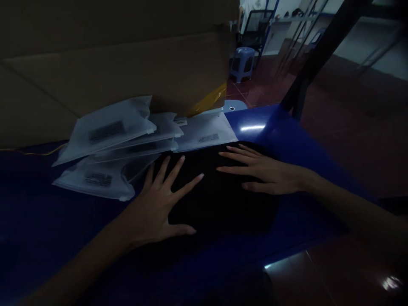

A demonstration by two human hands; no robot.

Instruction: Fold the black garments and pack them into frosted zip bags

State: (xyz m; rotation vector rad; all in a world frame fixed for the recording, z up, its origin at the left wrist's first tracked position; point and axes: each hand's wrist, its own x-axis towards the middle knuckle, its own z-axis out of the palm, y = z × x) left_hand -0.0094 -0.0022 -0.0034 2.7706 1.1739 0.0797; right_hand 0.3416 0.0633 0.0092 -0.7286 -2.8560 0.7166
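Note:
A black item [219, 199], probably of cloth, lies flat on the blue tabletop [296, 144]; the dark hides its exact kind. On its left part rests my left hand [162, 195], fingers spread wide and palm down. My right hand [261, 170] lies over its right side with the fingers stretched out and apart. Just beyond my left hand is a loose pile of frosted zip bags [108, 131] with dark printed labels. One more flat white bag [207, 131] reaches to the black item's far edge.
A large cardboard box [153, 72] with yellow tape [208, 100] stands behind the bags. A dark metal post [321, 51] rises at the table's far right. Beyond are a blue plastic stool [244, 63], a black chair [258, 29] and, partly visible, a person [250, 10].

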